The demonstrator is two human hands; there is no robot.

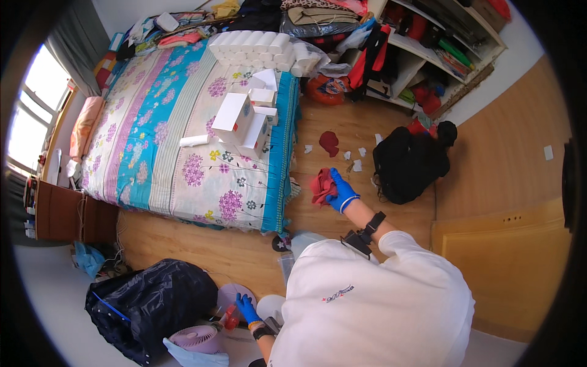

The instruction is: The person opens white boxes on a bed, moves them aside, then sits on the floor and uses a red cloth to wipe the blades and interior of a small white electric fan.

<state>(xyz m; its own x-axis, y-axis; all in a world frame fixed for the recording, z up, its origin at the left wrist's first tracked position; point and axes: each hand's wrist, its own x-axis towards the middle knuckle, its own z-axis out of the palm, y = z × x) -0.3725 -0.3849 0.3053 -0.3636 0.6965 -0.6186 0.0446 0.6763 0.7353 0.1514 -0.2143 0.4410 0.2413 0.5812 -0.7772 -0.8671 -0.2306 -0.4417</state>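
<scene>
My right hand (341,195), in a blue glove, grips a crumpled red cloth (323,187) above the wooden floor (312,220). A dark red patch (329,143), perhaps another cloth, lies flat beyond it, with several white scraps (357,165) scattered around. Low on the left is my left hand (248,309), gloved in blue as well. Right beside its fingers is a clear bottle with red in it (230,318); whether the hand holds it is unclear. Behind that hand lie a pale round lid-like disc (236,293) and a second white disc (270,306).
A person in black (408,165) crouches by the wooden door (500,266). White boxes (234,117) and stacked paper rolls (252,48) sit on the bed (192,183). A black bag (156,303) and a lilac fan (195,338) stand lower left. An open shelf (422,52) lines the far wall.
</scene>
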